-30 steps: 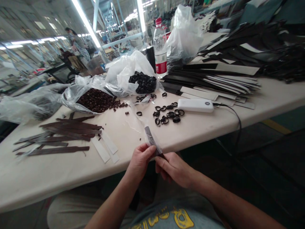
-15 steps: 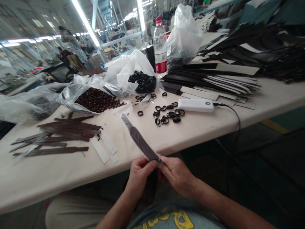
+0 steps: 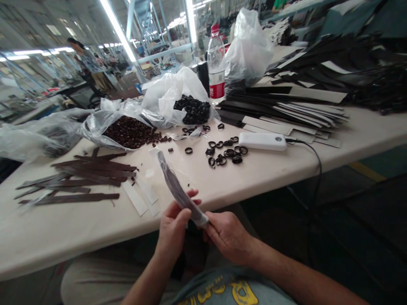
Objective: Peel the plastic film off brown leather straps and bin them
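Both hands hold a dark brown strap in a clear plastic sleeve (image 3: 177, 186) just in front of the table edge. My right hand (image 3: 227, 235) pinches the strap's lower end. My left hand (image 3: 173, 224) closes around it a little higher, thumb and fingers on the sleeve. The strap slants up and to the left over the white table (image 3: 270, 169). Loose black loops (image 3: 226, 153) lie on the table beyond it.
Brown straps (image 3: 79, 178) and white paper strips (image 3: 140, 197) lie at left. Open plastic bags hold brown loops (image 3: 129, 132) and black loops (image 3: 193, 109). A white power bank (image 3: 262, 141) with cable, a water bottle (image 3: 216, 70) and stacked black strips (image 3: 286, 106) are at right.
The sleeved strap has come out to full length and swung up toward the left. My left hand has slid up along it while my right keeps the lower end.
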The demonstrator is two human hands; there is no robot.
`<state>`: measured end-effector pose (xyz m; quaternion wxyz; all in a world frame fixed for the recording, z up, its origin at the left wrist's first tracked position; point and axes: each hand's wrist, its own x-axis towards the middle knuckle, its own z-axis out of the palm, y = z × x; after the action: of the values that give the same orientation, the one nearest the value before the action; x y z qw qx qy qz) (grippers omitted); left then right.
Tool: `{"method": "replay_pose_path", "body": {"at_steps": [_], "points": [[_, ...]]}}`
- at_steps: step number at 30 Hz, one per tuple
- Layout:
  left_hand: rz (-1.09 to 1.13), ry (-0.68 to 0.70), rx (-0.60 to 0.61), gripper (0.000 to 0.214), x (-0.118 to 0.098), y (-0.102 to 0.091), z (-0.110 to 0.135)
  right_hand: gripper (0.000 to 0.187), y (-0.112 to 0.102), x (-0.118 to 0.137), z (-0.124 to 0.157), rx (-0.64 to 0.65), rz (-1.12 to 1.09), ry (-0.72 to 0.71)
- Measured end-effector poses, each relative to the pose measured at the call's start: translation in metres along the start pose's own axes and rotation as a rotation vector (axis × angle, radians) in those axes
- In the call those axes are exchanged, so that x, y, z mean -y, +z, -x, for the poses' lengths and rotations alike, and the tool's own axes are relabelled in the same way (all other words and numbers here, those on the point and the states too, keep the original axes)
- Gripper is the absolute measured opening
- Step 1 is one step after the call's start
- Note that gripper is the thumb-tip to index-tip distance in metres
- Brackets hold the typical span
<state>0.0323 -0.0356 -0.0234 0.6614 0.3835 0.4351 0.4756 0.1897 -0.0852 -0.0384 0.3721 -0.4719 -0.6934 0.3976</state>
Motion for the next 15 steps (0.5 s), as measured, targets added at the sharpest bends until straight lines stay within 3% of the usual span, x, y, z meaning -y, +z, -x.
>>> {"method": "replay_pose_path", "body": {"at_steps": [3, 7, 9, 13, 15], "points": [[0.046, 0.052, -0.099, 0.032, -0.004, -0.005, -0.006, 0.031, 0.001, -0.001, 0.000, 0.028, 0.019, 0.030], [-0.079, -0.104, 0.034, 0.028, 0.009, -0.004, 0.004, 0.031, 0.003, -0.001, -0.002, -0.035, -0.022, -0.001], [-0.083, -0.092, 0.046, 0.030, 0.009, -0.003, 0.005, 0.033, 0.004, -0.002, -0.002, -0.037, -0.017, -0.021], [0.073, 0.074, -0.123, 0.035, -0.004, -0.006, -0.007, 0.033, 0.005, -0.004, -0.001, 0.002, 0.042, -0.010], [0.064, 0.047, -0.149, 0.032, -0.003, -0.007, -0.008, 0.033, 0.004, -0.004, -0.001, -0.003, 0.043, 0.009]]}}
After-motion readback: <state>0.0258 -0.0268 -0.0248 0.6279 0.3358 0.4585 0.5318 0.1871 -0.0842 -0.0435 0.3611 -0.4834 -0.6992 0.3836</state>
